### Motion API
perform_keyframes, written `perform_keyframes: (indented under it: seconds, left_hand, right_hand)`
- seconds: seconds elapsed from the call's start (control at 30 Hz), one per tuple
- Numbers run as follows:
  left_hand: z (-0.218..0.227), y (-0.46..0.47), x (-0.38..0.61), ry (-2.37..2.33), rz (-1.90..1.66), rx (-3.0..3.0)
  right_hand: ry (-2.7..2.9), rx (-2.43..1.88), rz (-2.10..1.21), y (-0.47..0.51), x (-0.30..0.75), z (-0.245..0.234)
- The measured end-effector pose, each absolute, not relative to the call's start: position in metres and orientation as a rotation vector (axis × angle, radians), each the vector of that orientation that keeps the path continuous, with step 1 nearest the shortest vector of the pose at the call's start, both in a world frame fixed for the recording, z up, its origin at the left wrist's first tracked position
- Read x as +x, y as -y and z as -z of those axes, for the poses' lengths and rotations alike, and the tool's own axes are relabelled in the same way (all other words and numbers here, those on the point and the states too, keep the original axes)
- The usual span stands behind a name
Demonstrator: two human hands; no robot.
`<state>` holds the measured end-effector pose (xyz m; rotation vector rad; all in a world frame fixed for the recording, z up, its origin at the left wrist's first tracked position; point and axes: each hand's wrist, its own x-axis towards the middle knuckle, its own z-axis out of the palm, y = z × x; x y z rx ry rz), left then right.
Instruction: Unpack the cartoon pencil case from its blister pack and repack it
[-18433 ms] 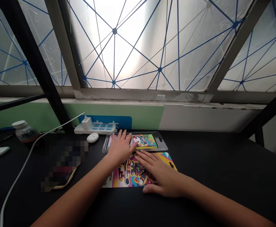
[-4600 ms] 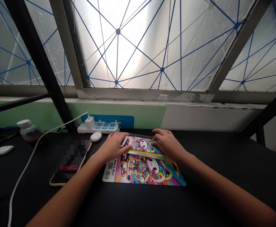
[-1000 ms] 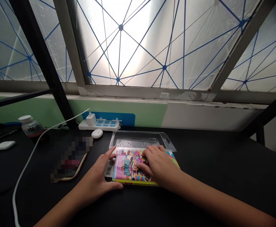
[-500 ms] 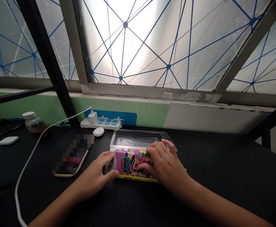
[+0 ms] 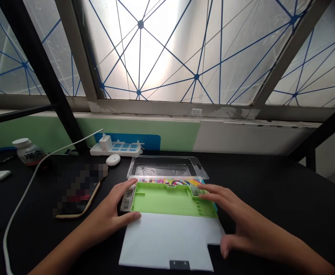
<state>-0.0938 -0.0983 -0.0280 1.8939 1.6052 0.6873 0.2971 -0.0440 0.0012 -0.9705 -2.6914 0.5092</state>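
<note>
A pencil case point(image 5: 164, 198) lies opened on the black table, its light green tray bare inside. Its white-lined lid point(image 5: 167, 238) is folded down towards me, with a dark patch at the front edge and a notch at the right. My left hand point(image 5: 114, 212) grips the case's left end, thumb at the lid's hinge corner and fingertips at the far left corner. My right hand point(image 5: 241, 219) is spread at the right side, fingers by a small clear-topped compartment point(image 5: 196, 191) in the tray, thumb apart beside the lid's edge. A printed card with a barcode point(image 5: 126, 202) shows partly under the case.
Behind the case lies a clear plastic package point(image 5: 167, 156). A phone point(image 5: 83, 198), a white round case point(image 5: 113, 160), a power strip point(image 5: 115, 149), a bottle point(image 5: 29, 152) and a white cable point(image 5: 32, 179) are on the left. Black metal posts point(image 5: 41, 68) frame the window.
The case has gone from closed, with its colourful lid up, to open with the lid folded towards me. My right hand has moved rightwards and its fingers have spread.
</note>
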Motion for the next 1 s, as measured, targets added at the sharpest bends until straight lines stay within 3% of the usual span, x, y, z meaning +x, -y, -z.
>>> perform_keyframes:
  seconds: [0.2,0.4,1.0]
  left_hand:
    - [0.033,0.098,-0.096,-1.613,-0.638,1.892]
    - [0.038,0.096,-0.099,-1.552,-0.775,1.828]
    - [0.041,0.100,-0.095,-1.527,-0.778,1.997]
  right_hand:
    - [2.532,-1.275,-0.849,0.036,0.319,0.027]
    - [2.348,-1.352,-0.937,0.037,0.314,0.030]
    - [2.328,-1.351,-0.751,0.034,0.312,0.040]
